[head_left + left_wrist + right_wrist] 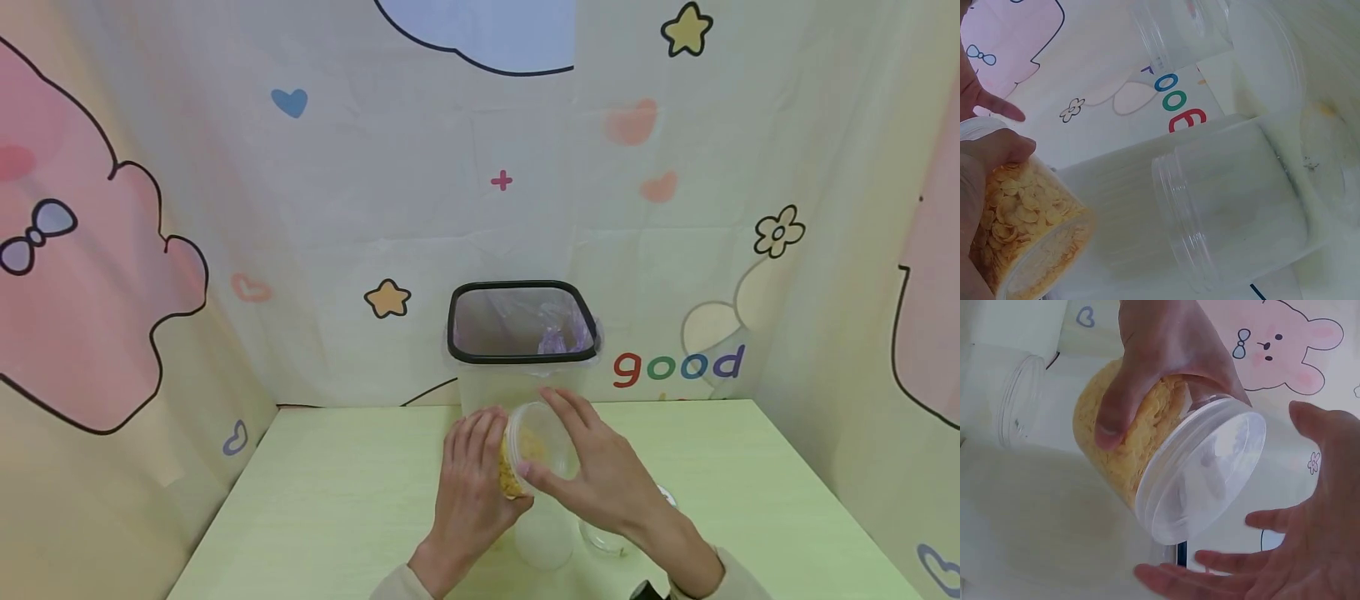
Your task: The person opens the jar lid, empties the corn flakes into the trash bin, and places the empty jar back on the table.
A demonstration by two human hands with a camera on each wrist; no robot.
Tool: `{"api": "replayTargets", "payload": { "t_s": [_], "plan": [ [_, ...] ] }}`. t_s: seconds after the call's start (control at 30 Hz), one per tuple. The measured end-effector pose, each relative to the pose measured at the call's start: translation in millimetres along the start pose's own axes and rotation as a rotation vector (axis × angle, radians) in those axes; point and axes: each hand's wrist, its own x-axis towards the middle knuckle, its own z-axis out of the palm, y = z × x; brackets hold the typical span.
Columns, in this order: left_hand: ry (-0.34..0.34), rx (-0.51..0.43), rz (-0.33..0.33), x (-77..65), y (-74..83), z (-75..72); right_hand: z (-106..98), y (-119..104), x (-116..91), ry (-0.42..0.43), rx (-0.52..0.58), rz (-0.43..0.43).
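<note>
My left hand (472, 475) grips a clear plastic jar (1100, 437) filled with yellow cereal flakes, its fingers wrapped round the side. The jar is tilted over, with its translucent white screw lid (1210, 475) facing my right hand. The right hand (607, 475) is beside the lid, fingers spread and thumb apart. A gap shows between those fingers and the lid in the right wrist view. In the left wrist view, the flakes (1022, 212) show through the wall down to the jar's base.
Below the hands on the pale green table (337, 500) stand clear empty jars, one (1235, 212) large in the left wrist view, another (1179, 31) above it. A black-rimmed bin (525, 360) lined with a plastic bag stands at the back, against the printed curtain.
</note>
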Motion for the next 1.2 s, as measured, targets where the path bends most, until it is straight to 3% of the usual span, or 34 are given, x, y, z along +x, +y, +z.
{"api": "replayTargets", "payload": {
  "t_s": [0.17, 0.37, 0.47, 0.6, 1.2],
  "plan": [
    [0.006, 0.013, 0.012, -0.1, 0.8, 0.8, 6, -6, 2, -0.098, -0.056, 0.156],
    [0.008, 0.031, 0.026, 0.3, 1.1, 1.4, 10, -7, 3, -0.094, -0.069, 0.168],
    [0.004, 0.036, 0.025, 1.2, 0.8, 0.8, 10, -5, 3, -0.071, -0.053, 0.113],
    [0.004, 0.043, 0.026, 2.0, 0.3, -0.8, 10, 1, 2, -0.049, -0.033, -0.021],
    [-0.011, -0.001, 0.013, 1.4, 0.6, -5.2, 3, 20, 4, -0.085, -0.017, -0.416]
  ]
}}
